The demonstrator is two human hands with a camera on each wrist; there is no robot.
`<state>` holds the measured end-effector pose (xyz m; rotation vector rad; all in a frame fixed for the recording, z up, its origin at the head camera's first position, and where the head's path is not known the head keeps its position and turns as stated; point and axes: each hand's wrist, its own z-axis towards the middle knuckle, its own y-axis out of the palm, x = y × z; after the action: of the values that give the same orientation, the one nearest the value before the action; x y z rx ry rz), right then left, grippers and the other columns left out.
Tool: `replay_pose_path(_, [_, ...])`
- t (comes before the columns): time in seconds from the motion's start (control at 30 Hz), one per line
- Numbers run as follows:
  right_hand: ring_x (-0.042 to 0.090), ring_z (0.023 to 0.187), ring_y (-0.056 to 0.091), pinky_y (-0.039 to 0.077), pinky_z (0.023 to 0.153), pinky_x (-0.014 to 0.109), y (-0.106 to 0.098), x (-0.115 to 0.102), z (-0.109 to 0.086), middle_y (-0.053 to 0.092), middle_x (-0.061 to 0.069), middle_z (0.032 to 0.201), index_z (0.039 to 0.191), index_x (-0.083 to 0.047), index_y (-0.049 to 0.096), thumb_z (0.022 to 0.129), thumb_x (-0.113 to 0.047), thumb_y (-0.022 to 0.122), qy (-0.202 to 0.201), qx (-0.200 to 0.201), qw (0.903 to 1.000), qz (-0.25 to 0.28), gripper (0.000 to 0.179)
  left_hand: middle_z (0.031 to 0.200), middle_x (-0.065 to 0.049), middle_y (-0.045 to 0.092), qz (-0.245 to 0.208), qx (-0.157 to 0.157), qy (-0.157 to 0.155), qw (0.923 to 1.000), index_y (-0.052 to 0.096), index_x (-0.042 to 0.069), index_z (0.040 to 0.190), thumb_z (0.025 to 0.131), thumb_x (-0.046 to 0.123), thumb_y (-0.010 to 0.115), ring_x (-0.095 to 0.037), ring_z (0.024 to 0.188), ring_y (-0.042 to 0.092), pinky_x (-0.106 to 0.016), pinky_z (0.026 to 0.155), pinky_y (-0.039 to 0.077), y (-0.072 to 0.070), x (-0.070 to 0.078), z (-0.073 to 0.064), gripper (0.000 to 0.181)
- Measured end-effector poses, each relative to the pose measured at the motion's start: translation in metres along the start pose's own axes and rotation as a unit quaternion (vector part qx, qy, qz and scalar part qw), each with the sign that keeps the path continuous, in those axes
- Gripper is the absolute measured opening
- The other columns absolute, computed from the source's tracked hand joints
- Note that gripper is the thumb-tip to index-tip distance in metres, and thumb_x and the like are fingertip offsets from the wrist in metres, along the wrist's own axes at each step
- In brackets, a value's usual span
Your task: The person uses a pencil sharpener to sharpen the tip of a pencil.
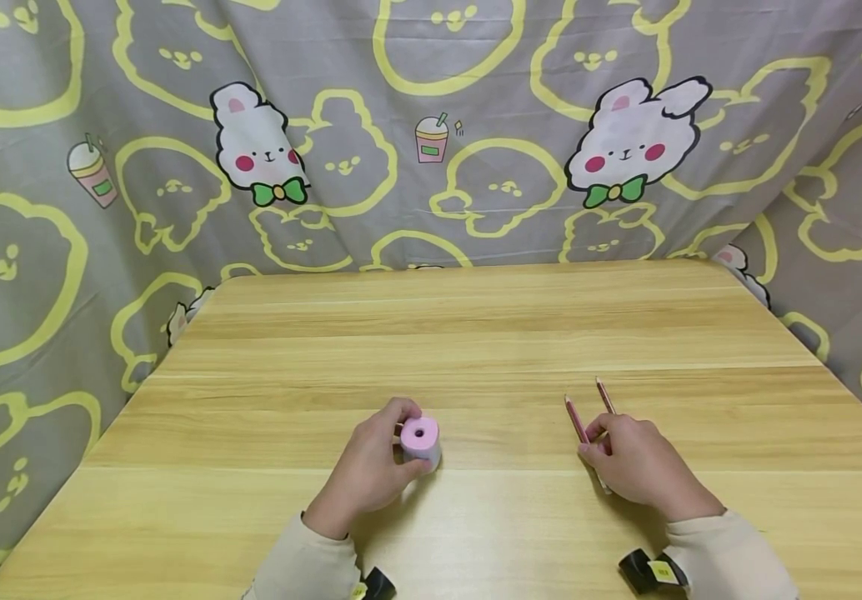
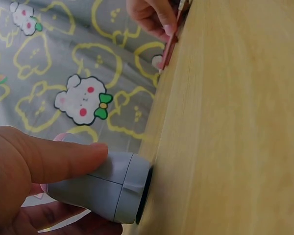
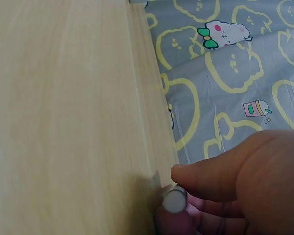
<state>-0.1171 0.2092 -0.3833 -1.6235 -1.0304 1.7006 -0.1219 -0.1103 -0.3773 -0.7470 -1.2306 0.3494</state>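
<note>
My left hand (image 1: 371,467) grips a small pencil sharpener (image 1: 421,450) with a pink top, a round hole in it and a grey body. In the left wrist view the thumb lies along the side of the sharpener (image 2: 105,183), and its dark base is at the wooden tabletop. Right of it, my right hand (image 1: 644,462) pinches a reddish pencil (image 1: 573,415) between thumb and fingers, its tip pointing away from me. A second pencil (image 1: 604,393) lies just beyond that hand, partly hidden by it. The right wrist view shows the held pencil's pale blunt end (image 3: 175,201).
Both hands are over a light wooden table (image 1: 476,333). A grey curtain (image 1: 491,225) with yellow outlines and rabbit faces hangs behind the table and along its sides. Black wrist devices (image 1: 644,571) sit at both sleeves.
</note>
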Motion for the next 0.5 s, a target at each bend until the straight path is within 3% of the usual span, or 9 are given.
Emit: replay_pose_path(0.5, [0.015,0.055,0.046,0.038,0.05,0.03,0.001,-0.0009,0.0001,0.052,-0.003,0.062,0.089,-0.005,0.063,0.088,-0.012,0.068,0.007,-0.002,0.9999,-0.01,0.009,0.105,-0.007,0.06,0.01,0.001,0.009,0.9999,0.051,0.008,0.109,0.072,0.002,0.084,-0.023,0.093,0.063,-0.032,0.076,0.054,0.0005,-0.0007,0.0002,0.05])
